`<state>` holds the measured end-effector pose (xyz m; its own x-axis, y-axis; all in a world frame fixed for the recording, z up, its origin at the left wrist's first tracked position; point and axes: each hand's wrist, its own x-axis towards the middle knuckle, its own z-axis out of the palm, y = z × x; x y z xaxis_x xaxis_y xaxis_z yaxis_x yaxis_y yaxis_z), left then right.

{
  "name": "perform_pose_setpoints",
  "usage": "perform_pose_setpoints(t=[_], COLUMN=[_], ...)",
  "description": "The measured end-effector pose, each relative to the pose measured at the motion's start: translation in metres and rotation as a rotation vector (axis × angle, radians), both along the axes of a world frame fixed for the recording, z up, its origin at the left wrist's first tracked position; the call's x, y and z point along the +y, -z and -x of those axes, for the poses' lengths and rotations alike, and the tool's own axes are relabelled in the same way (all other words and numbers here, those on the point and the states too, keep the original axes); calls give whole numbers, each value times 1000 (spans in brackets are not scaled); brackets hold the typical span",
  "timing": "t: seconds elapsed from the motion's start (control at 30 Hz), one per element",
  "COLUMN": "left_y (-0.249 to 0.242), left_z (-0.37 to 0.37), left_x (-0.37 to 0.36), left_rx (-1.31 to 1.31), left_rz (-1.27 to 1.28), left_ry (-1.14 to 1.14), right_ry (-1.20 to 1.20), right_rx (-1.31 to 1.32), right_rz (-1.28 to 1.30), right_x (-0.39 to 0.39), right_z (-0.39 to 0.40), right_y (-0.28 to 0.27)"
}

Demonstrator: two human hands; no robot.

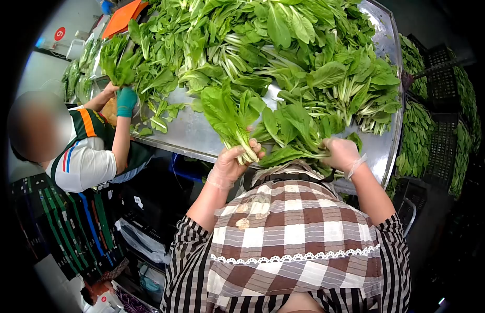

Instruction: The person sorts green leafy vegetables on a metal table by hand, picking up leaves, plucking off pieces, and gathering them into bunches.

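Note:
My left hand point(236, 160), in a thin clear glove, is closed around the pale stems of a small bunch of leafy greens point(221, 116), whose leaves point up and away from me. To its right, my right hand point(342, 155), also in a clear glove, has its fingers closed at the stem end of a leafy green plant point(292, 148) by the near table edge. Its fingertips are partly hidden. A large heap of the same greens point(216, 44) covers much of the metal table point(180, 128) ahead of both hands.
A co-worker point(88, 143) at the left holds greens in a teal-gloved hand point(126, 101). Black crates point(443, 148) of greens stand to the right, beyond the table's edge. An orange board point(122, 18) lies at the far left, and stacked dark crates point(60, 229) stand lower left.

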<state>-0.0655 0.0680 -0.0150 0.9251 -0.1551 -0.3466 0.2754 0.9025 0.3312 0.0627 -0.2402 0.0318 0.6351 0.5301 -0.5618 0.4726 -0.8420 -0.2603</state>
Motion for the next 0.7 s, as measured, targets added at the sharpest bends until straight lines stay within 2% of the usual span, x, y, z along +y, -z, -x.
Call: perform_pose_setpoints(t=[0.13, 0.27, 0.47, 0.7], left_y=[12, 16, 15, 21], left_z=[3, 2, 1, 1], left_x=[3, 8, 16, 20], left_rx=[29, 49, 42, 29], left_rz=[53, 31, -15, -27], left_ry=[35, 59, 56, 84], right_ry=[61, 20, -12, 63], right_rx=[-25, -72, -9, 21], right_rz=[-151, -151, -19, -188], right_x=[20, 43, 54, 69], right_z=[-3, -6, -14, -17], right_y=[1, 0, -10, -12])
